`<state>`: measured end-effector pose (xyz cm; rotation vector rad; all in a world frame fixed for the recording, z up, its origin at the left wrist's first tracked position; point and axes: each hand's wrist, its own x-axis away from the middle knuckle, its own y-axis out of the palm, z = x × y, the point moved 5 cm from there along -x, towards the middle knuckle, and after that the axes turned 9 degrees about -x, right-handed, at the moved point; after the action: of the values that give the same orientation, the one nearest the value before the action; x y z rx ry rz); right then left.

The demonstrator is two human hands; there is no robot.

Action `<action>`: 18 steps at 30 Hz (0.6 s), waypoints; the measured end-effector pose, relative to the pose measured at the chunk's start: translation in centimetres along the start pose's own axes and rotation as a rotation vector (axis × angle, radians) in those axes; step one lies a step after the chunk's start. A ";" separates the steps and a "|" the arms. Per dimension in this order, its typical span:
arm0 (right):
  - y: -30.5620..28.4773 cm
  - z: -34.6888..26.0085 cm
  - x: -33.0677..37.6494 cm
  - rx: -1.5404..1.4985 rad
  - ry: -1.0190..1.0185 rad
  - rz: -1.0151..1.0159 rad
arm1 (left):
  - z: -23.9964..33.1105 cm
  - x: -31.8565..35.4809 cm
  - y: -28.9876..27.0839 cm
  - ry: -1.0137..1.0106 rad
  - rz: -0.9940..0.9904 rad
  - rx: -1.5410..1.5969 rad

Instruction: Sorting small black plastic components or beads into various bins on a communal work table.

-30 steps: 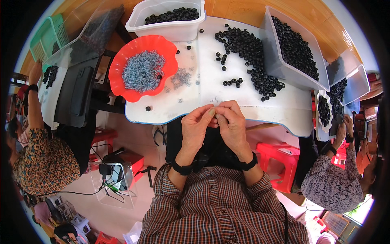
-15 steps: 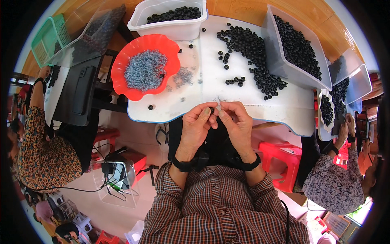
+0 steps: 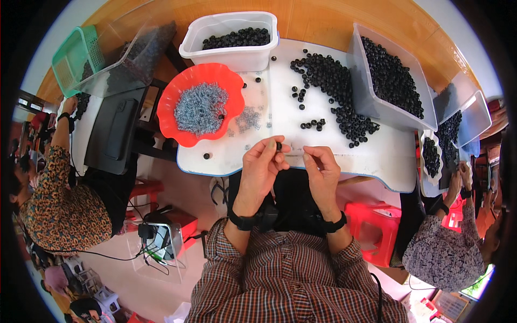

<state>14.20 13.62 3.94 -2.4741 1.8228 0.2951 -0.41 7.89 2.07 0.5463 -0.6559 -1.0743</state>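
Observation:
My left hand (image 3: 261,166) pinches a small round black part (image 3: 278,146) between thumb and forefinger, above the front edge of the white table. A short gap away, my right hand (image 3: 322,169) has its thumb and forefinger pressed together; what they hold, if anything, is too small to make out. Beyond my left hand stands a red wavy-rimmed bowl (image 3: 165,100) full of tiny clear-grey pieces (image 3: 202,107), with one black part among them. To the far right of my hands, loose black parts (image 3: 344,102) are spread over the white tabletop (image 3: 285,107).
A white tub (image 3: 226,58) of black parts stands at the back, and a clear bin (image 3: 371,102) of them at the right. Co-workers sit on both sides, one sleeve (image 3: 59,167) at left. A phone (image 3: 117,129) lies left; a red stool (image 3: 371,229) stands right.
My hands have drawn apart, the right one moving a little right. The black part shows more plainly in my left fingers. The whole view has shifted slightly, with the table lower.

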 end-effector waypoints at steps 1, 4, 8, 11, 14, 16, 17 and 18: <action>-0.2 -0.2 -0.2 0.054 -0.031 0.013 | 0.6 -0.8 -0.1 -0.009 0.013 -0.036; -1.1 -0.4 -0.6 0.158 -0.106 0.034 | 2.9 -4.3 0.2 -0.007 0.024 -0.083; -2.1 0.4 -0.8 0.258 -0.156 0.048 | 7.9 -10.4 1.8 0.141 0.094 -0.102; -2.4 1.5 -0.7 0.226 -0.134 0.064 | 11.9 -15.2 2.8 0.203 0.092 -0.092; -1.9 1.5 -0.7 0.224 -0.136 0.043 | 15.0 -17.4 2.9 0.239 0.152 -0.081; -2.3 1.5 -0.9 0.239 -0.142 0.050 | 15.0 -17.5 3.2 0.227 0.197 -0.075; -2.2 1.4 -0.9 0.249 -0.154 0.045 | 14.8 -16.9 3.1 0.245 0.161 -0.143; -2.2 1.5 -1.0 0.248 -0.148 0.046 | 14.6 -16.1 3.0 0.264 0.127 -0.211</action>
<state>15.87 15.45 2.50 -2.1872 1.7411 0.2314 -14.25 22.51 10.71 0.4476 -0.3363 -0.9194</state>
